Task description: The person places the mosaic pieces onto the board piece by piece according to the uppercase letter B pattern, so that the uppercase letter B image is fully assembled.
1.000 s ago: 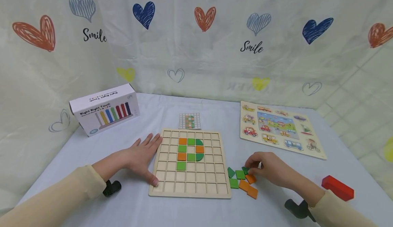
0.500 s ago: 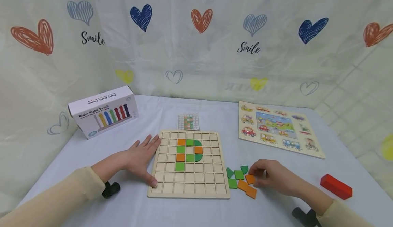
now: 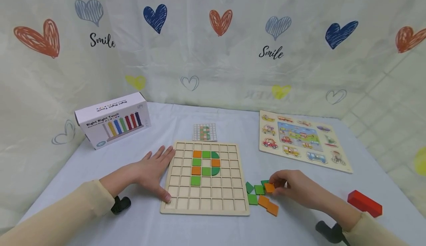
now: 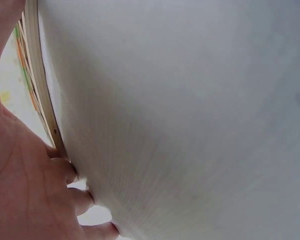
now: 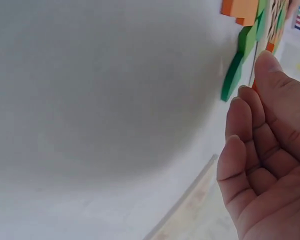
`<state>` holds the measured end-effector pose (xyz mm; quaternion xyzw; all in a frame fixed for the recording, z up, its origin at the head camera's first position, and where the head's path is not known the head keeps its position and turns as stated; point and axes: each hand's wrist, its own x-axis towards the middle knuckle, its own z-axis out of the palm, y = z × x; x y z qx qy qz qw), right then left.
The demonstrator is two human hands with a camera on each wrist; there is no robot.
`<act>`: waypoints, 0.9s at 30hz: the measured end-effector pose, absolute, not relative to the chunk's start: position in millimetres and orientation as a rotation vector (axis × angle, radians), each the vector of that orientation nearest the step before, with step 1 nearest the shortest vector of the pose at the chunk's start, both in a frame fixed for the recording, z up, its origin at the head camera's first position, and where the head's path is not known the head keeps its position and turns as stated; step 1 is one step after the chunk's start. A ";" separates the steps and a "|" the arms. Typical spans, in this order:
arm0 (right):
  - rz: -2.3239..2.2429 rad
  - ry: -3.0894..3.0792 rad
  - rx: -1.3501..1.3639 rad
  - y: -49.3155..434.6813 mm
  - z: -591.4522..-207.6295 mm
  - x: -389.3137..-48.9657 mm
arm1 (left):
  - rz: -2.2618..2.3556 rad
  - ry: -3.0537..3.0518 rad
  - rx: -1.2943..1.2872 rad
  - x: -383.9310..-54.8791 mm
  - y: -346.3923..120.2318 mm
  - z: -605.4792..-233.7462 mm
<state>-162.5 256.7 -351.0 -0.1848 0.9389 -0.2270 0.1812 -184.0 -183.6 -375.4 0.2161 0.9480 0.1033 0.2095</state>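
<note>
My right hand [image 3: 296, 187] pinches a square orange tile [image 3: 269, 188] between thumb and fingertips, just over the loose tiles right of the wooden grid board [image 3: 206, 213]. The right wrist view shows a sliver of orange beside the thumb tip [image 5: 267, 62]. A dark green tile [image 3: 264, 182] is partly hidden behind the held one. My left hand [image 3: 149, 174] lies with spread fingers along the board's left edge, its thumb on the near left corner. Orange, light green and dark green rounded pieces, such as an orange square [image 3: 215, 162], sit in the upper middle cells.
Green squares [image 3: 252, 199] and orange tiles [image 3: 272, 208] lie beside the board. A small pattern card [image 3: 204, 132] lies behind it. Further out are a white box [image 3: 113, 122], a vehicle puzzle board [image 3: 303, 142] and a red block [image 3: 364, 203].
My right fingertips have left a dark green tile, shifted to the orange tile nearer me and picked it up, moving it slightly away from me. The left hand stays at the board.
</note>
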 end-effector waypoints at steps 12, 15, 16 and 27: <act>-0.694 2.650 -0.656 199.1 -349.3 -171.0 | 0.285 2.630 0.597 -184.7 -182.9 -371.8; -0.698 2.636 -0.645 179.9 -350.5 -173.5 | 0.290 2.630 0.593 -184.6 -183.1 -372.3; -0.701 2.633 -0.645 174.1 -350.7 -174.2 | 0.292 2.629 0.593 -184.5 -183.2 -372.4; -0.718 2.630 -0.796 128.3 -356.7 -179.1 | 0.303 2.626 0.595 -183.4 -182.9 -371.3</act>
